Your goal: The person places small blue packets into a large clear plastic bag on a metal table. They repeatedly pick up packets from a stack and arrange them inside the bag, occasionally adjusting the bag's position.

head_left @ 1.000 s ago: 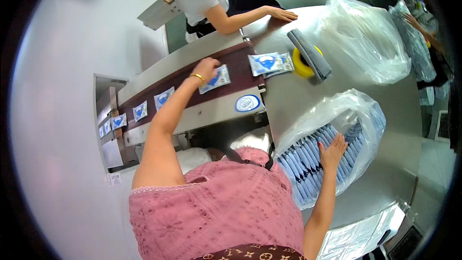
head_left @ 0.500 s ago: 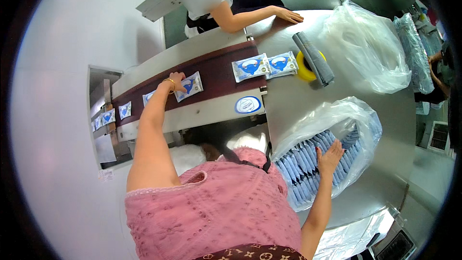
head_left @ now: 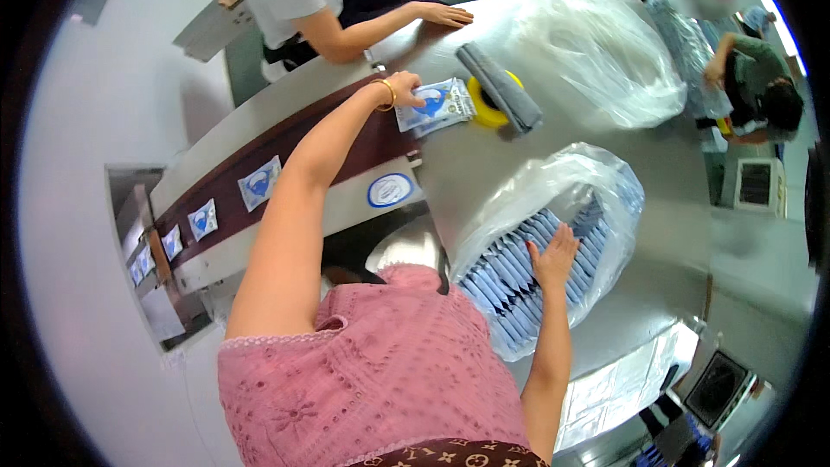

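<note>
Packets [head_left: 451, 102] overlap where the belt [head_left: 386, 135] meets the surface [head_left: 666, 216], beneath the left hand [head_left: 400, 89], its fingers [head_left: 415, 97] part-curled, their grip unclear, while the right hand [head_left: 554, 258], outstretched and gripping nothing, lies on packed rows [head_left: 500, 275] in the bag [head_left: 596, 158], apparently steadying them.

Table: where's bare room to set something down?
The table is bare right of the filled bag and between bag and grey roll. Crowded: far part, with plastic heap, yellow ring, packets and left hand.
</note>
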{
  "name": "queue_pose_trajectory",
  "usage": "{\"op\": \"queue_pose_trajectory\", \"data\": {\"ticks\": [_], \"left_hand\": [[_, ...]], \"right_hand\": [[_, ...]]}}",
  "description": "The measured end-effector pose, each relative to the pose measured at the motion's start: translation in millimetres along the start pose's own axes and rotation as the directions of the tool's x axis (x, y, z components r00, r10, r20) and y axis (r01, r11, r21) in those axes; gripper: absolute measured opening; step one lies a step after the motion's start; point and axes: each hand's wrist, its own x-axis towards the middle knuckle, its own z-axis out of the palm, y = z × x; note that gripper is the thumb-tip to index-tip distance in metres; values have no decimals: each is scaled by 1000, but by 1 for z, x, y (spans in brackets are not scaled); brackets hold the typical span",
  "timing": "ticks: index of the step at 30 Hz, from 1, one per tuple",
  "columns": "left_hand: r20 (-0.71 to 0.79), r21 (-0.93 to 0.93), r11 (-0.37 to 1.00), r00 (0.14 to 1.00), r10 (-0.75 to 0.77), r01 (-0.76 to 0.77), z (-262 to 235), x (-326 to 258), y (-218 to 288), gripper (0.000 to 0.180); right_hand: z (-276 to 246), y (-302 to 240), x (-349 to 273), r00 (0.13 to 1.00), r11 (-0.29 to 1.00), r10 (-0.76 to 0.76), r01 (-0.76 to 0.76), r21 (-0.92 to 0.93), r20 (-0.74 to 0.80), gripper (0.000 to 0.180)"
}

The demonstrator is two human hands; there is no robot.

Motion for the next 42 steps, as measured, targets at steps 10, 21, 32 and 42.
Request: {"op": "queue_pose_trajectory", "data": {"ticks": [10, 21, 32, 42], "left_hand": [[196, 252, 961, 967, -164, 111, 48, 52, 57, 90], [-16, 312, 900, 945, 326, -305, 110, -54, 137, 83], [-118, -251, 639, 678, 725, -727, 131, -12, 348, 96], [96, 439, 737, 843, 529, -513, 213, 50, 350, 87]], "right_hand": [[-3, -5, 1, 999, 998, 39, -38, 57, -16, 95], [-5, -7, 4, 996, 999, 8, -5, 43, -91, 94], [-22, -11, -3, 996, 986, 32, -18, 167, -81, 82], [-19, 4, -12, 989, 969, -17, 52, 243, -145, 77]]}}
